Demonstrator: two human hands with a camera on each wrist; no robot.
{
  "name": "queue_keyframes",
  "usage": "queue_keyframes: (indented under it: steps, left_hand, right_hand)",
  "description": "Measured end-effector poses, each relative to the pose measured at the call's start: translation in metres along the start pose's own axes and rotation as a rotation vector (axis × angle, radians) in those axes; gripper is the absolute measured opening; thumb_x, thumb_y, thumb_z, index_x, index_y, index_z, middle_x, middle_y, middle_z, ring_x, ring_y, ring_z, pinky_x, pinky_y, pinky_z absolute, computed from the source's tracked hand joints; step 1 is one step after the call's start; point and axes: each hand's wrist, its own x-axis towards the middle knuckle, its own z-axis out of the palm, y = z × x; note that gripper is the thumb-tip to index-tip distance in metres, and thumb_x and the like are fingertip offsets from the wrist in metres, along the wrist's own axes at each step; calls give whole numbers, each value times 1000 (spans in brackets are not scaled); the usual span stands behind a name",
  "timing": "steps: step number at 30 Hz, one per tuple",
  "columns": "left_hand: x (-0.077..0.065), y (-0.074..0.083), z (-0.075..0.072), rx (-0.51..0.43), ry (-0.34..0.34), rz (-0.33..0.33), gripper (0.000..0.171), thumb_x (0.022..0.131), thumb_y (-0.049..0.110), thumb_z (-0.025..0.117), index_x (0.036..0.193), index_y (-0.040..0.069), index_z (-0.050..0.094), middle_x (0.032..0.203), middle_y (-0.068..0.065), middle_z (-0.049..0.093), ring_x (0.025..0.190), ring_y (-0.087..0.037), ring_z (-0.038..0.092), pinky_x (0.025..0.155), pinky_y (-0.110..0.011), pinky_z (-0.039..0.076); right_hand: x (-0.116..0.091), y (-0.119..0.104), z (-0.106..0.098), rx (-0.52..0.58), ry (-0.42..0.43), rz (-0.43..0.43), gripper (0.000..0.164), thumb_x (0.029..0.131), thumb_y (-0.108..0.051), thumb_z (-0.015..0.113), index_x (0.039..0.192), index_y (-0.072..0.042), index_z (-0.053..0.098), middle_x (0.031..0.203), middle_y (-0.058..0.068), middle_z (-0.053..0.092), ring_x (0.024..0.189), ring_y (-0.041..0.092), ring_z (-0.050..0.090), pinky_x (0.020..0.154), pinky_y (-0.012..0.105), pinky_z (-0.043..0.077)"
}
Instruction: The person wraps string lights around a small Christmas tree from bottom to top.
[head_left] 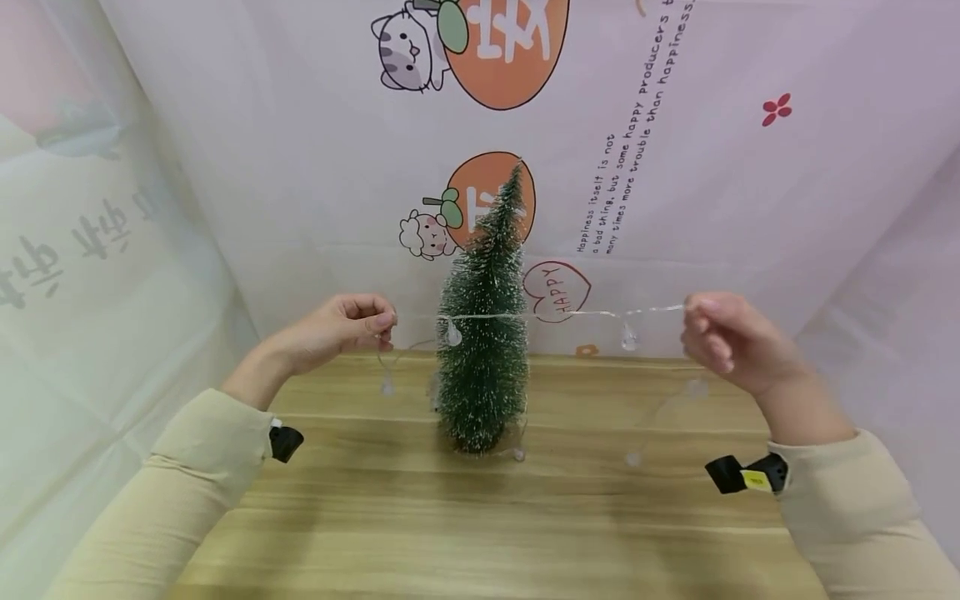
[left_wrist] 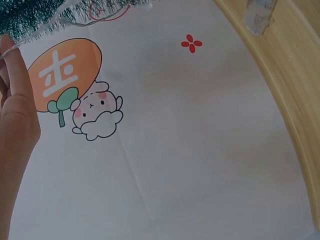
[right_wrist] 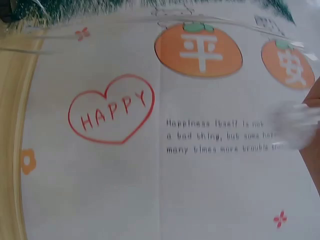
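One light string (head_left: 486,317) between left hand (head_left: 337,329) and right hand (head_left: 735,340), wide apart

The tree (head_left: 483,375) is green with white flecks.

Beige sleeves (head_left: 202,446), black wrist-worn devices (head_left: 287,442), yellow label (head_left: 756,481) on the right one

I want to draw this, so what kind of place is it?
Probably a little screened-off craft spot: printed sheets rise at the back and sides, and a small fake tree stands on a wooden table.
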Motion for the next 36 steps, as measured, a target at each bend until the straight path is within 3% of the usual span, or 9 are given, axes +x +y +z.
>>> queue_keyframes:
  steps: [4, 7, 10, 15, 20, 25, 30, 36]
  left_hand:
    - [-1, -1, 2, 15, -12, -27, 11, 97, 18, 55, 93, 20, 65, 88, 7, 60, 85, -9, 61, 93, -27, 52]
    - [1, -2, 7, 20, -53, -42, 9, 95, 18, 57, 96, 21, 66, 88, 6, 62, 88, -11, 63, 94, -28, 51]
    - [4, -1, 13, 7, -93, -44, 8, 94, 19, 59, 99, 18, 66, 86, 5, 63, 88, -12, 64, 94, -30, 51]
    - [8, 3, 23, 3, -111, -69, 24, 93, 19, 60, 111, 4, 64, 92, 5, 67, 90, -12, 64, 95, -32, 52]
    - [11, 6, 31, 46, -111, -96, 41, 94, 17, 57, 124, -10, 52, 96, 4, 67, 93, -13, 64, 97, -34, 51]
    - [13, 11, 37, 103, -126, -101, 38, 93, 18, 58, 123, -4, 56, 106, -6, 67, 98, -15, 64, 101, -40, 49]
    - [14, 16, 42, 85, -165, -96, 38, 94, 20, 58, 127, 0, 57, 126, -18, 61, 115, -29, 60, 104, -39, 48]
    - [16, 22, 46, 51, -199, -87, 39, 94, 21, 57, 128, 1, 56, 129, -19, 59, 120, -35, 56, 102, -37, 49]
  right_hand:
    - [-11, -13, -4, 109, 38, -80, 45, 103, -4, 16, 110, 10, 58, 62, 7, 27, 47, 12, 20, 42, 21, 12]
    - [-19, -19, -8, 83, 70, -110, 49, 101, -3, 13, 114, 13, 58, 65, 8, 29, 52, 16, 21, 48, 23, 12]
    - [-26, -23, -12, 81, 111, -119, 53, 101, -3, 11, 114, 12, 59, 72, 10, 47, 64, 20, 27, 58, 25, 14]
    - [-33, -28, -17, 124, 177, -109, 54, 102, -6, 10, 116, 10, 60, 97, 14, 68, 80, 24, 39, 70, 30, 20]
    - [-36, -32, -17, 195, 220, -125, 49, 103, -7, 15, 116, 12, 59, 98, 17, 69, 84, 26, 52, 69, 30, 25]
    - [-38, -39, -14, 207, 239, -145, 49, 104, -7, 16, 116, 13, 59, 94, 18, 68, 81, 26, 51, 64, 29, 22]
    - [-39, -46, -11, 221, 286, -159, 50, 104, -9, 16, 115, 12, 60, 92, 19, 68, 77, 26, 50, 62, 27, 21]
    - [-41, -51, -8, 217, 350, -147, 58, 104, -12, 9, 116, 12, 60, 91, 18, 68, 77, 26, 54, 65, 30, 27]
